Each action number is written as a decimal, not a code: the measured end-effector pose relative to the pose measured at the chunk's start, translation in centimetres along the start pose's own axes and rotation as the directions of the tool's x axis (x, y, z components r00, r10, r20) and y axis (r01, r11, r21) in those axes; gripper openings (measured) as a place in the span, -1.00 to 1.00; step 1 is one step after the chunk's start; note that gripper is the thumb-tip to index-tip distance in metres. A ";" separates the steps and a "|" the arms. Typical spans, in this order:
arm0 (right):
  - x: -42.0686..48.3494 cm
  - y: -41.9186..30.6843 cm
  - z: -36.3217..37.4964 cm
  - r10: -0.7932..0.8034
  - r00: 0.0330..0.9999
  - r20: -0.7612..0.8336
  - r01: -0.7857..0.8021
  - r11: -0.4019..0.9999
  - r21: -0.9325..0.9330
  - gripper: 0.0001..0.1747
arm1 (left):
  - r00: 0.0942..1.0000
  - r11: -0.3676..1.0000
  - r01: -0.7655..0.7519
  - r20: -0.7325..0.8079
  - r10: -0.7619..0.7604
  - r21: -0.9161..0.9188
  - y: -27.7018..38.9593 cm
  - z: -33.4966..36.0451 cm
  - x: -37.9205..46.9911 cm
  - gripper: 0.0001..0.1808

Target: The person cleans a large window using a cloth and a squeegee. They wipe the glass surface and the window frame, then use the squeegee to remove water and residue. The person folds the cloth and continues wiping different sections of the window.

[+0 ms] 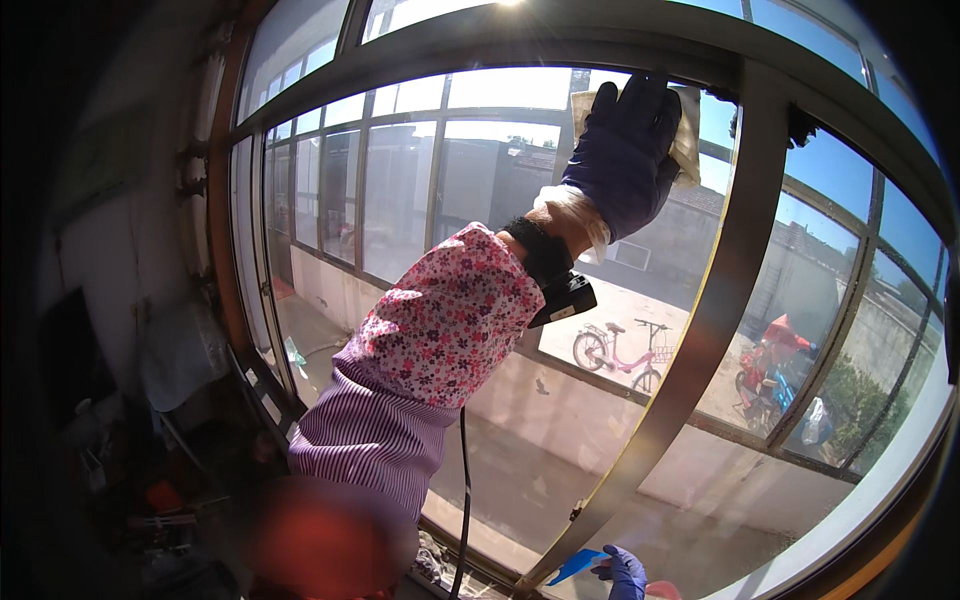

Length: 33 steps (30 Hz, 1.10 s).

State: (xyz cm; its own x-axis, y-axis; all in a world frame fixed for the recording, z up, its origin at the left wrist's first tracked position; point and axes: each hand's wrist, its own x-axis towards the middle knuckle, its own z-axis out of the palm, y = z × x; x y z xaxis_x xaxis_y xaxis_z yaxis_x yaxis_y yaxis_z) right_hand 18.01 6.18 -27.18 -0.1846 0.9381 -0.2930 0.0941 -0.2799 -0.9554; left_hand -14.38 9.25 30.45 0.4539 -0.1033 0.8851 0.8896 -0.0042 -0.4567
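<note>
My left hand [626, 154], in a dark purple-blue glove, is raised to the upper right corner of a window pane. Under its palm and fingers a pale yellowish cloth [686, 139] is pressed to the glass, just below the top frame. A flowered oversleeve and a black wrist strap with a small black device [564, 300] cover that forearm. Low at the right, my right hand [624, 574], also gloved, holds a flat blue piece [576, 566] by its edge beside the foot of the upright frame. What the blue piece is cannot be told.
The metal window frame [694, 300] stands upright between two panes. A black cable [466, 487] hangs below my left arm. Beyond the glass are a pink bicycle [622, 352], a red and blue vehicle [772, 375] and a wall. Dark clutter lies at the lower left; a blurred red shape covers the bottom.
</note>
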 end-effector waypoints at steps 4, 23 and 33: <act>0.3 -0.5 -0.7 0.043 0.997 -0.063 -0.040 0.998 0.050 -0.68 | 0.979 0.970 0.158 -0.160 -0.130 0.183 -6.1 -0.9 -2.9 -0.33; -10.1 -7.7 2.3 -0.397 0.917 -0.040 0.390 0.871 0.300 -0.69 | 0.984 0.976 0.149 -0.072 -0.162 -0.158 -1.8 -2.6 1.4 -0.38; -10.5 -6.6 -0.1 -0.367 0.930 -0.027 0.356 0.880 0.315 -0.69 | 0.949 0.973 -0.137 0.258 0.183 -0.187 9.6 -2.1 -12.1 -0.53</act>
State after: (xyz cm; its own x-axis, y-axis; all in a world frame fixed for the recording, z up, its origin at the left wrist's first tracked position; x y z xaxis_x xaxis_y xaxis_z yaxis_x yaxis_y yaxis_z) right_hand 19.41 -1.82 -17.82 -0.1796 0.9806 0.0792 -0.2916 0.0238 -0.9562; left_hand -11.42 8.41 15.13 0.6067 0.1582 0.7790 0.7936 -0.1759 -0.5824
